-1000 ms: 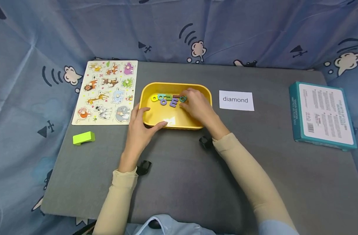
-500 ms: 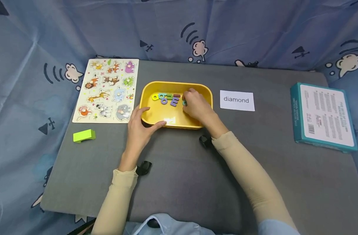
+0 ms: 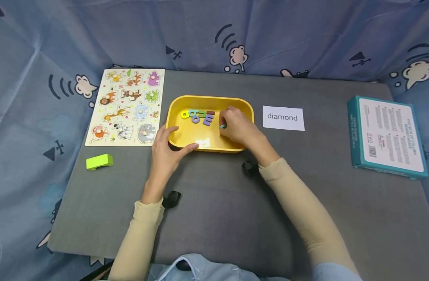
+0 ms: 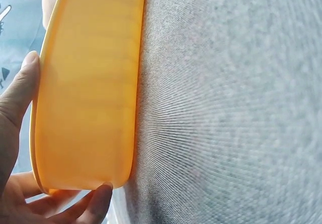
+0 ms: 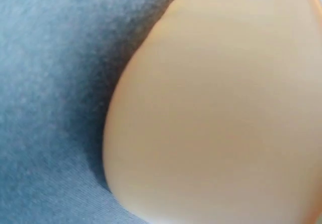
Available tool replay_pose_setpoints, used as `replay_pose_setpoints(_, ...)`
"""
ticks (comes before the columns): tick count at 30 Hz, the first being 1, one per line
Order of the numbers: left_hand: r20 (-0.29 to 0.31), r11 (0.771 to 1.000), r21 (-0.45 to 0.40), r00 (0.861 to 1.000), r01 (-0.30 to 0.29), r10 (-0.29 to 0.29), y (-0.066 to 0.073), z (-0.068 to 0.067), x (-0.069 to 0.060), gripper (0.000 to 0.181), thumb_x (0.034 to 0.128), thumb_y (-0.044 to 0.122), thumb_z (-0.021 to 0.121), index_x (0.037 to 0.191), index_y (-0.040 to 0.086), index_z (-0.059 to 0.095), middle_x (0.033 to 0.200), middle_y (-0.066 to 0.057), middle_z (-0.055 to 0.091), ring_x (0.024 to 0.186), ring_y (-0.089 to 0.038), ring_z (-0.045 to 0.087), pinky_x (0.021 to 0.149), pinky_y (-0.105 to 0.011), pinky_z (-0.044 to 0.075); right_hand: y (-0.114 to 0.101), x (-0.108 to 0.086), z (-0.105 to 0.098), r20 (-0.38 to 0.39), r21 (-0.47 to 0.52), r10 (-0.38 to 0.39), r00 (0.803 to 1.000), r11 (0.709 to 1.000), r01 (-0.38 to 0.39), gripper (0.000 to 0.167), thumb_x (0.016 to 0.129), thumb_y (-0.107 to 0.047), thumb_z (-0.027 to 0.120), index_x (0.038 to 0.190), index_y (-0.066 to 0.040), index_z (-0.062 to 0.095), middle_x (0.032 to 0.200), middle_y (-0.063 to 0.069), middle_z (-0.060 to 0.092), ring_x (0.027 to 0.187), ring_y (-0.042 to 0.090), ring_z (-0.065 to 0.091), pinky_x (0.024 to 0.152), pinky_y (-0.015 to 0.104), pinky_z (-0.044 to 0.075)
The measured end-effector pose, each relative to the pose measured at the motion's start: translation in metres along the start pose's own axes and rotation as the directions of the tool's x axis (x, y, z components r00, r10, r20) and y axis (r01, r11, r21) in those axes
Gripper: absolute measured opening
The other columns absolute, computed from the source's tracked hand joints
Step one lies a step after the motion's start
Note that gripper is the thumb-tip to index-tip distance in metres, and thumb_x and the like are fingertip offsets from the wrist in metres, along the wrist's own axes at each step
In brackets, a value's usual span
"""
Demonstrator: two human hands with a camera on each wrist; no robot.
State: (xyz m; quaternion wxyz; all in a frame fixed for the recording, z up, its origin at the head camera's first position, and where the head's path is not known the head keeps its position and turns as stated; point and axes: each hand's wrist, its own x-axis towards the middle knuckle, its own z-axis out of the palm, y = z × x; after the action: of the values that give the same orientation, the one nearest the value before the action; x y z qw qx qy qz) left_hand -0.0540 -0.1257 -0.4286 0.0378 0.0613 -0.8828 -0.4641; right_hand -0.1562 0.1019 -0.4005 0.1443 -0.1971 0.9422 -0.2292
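In the head view, a yellow tray (image 3: 209,136) holds several small letter pieces near its far wall. Among them are a yellow ring-shaped letter (image 3: 184,114), a purple o (image 3: 195,119), a purple m (image 3: 208,120) and a brown piece (image 3: 210,112). My right hand (image 3: 239,125) reaches inside and pinches a teal letter (image 3: 222,126), mostly hidden by the fingers. My left hand (image 3: 164,153) grips the tray's near left corner. The left wrist view has the thumb (image 4: 22,85) on the rim and fingertips (image 4: 103,196) against the tray's end. Only the tray's blurred outer wall (image 5: 211,113) fills the right wrist view.
Right of the tray lies a white card (image 3: 283,118) printed "diamond". A teal box (image 3: 390,134) lies far right. An animal puzzle board (image 3: 130,105) is left of the tray, with a green block (image 3: 99,161) in front. A patterned blue cloth (image 3: 288,35) hangs behind the table.
The teal letter, earlier lying flat with its face showing, is now tipped edge-on between the right fingers, slightly nearer me. The left hand stays on the tray.
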Motion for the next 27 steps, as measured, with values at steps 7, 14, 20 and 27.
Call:
replay_pose_setpoints(7, 0.003, 1.0, 0.007, 1.0, 0.006, -0.006, 0.002, -0.001, 0.0, 0.083, 0.0799, 0.04, 0.095, 0.144, 0.001, 0.059, 0.157, -0.017, 0.049, 0.143, -0.035, 0.049, 0.121, -0.051, 0.041, 0.001, -0.009, -0.008, -0.042, 0.101, -0.056, 0.998, 0.993, 0.06, 0.016, 0.099, -0.004, 0.07, 0.115, 0.0, 0.072, 0.099, 0.015, 0.067, 0.09, 0.029, 0.061, 0.081, 0.038, 0.052)
replay_pose_setpoints(14, 0.009, 1.0, 0.018, 1.0, 0.016, -0.016, 0.004, -0.001, 0.0, 0.084, 0.079, 0.038, 0.096, 0.145, 0.001, 0.059, 0.158, -0.017, 0.048, 0.143, -0.035, 0.049, 0.122, -0.051, 0.041, 0.006, -0.037, -0.024, -0.144, 0.21, -0.096, 0.985, 0.97, 0.125, 0.027, 0.1, -0.003, 0.067, 0.126, 0.0, 0.075, 0.103, 0.016, 0.063, 0.089, 0.029, 0.06, 0.08, 0.04, 0.053)
replay_pose_setpoints(20, 0.014, 1.0, 0.005, 1.0, 0.013, -0.013, 0.004, -0.001, 0.0, 0.085, 0.0784, 0.039, 0.096, 0.145, 0.001, 0.059, 0.159, -0.017, 0.048, 0.143, -0.035, 0.048, 0.122, -0.051, 0.04, 0.021, -0.067, -0.027, -0.383, 0.309, -0.054, 0.922, 0.933, 0.183, 0.012, 0.097, -0.004, 0.076, 0.108, 0.0, 0.077, 0.104, 0.014, 0.073, 0.09, 0.024, 0.062, 0.084, 0.032, 0.054)
replay_pose_setpoints(27, -0.008, 1.0, 0.009, 1.0, 0.008, -0.008, 0.001, 0.0, 0.0, 0.084, 0.0775, 0.037, 0.097, 0.144, 0.002, 0.06, 0.159, -0.017, 0.048, 0.145, -0.036, 0.048, 0.122, -0.05, 0.039, 0.042, -0.097, -0.03, -0.586, 0.48, 0.118, 0.802, 0.848, 0.226, 0.011, 0.087, 0.004, 0.083, 0.096, 0.006, 0.077, 0.096, 0.008, 0.077, 0.076, 0.005, 0.064, 0.073, 0.011, 0.05)
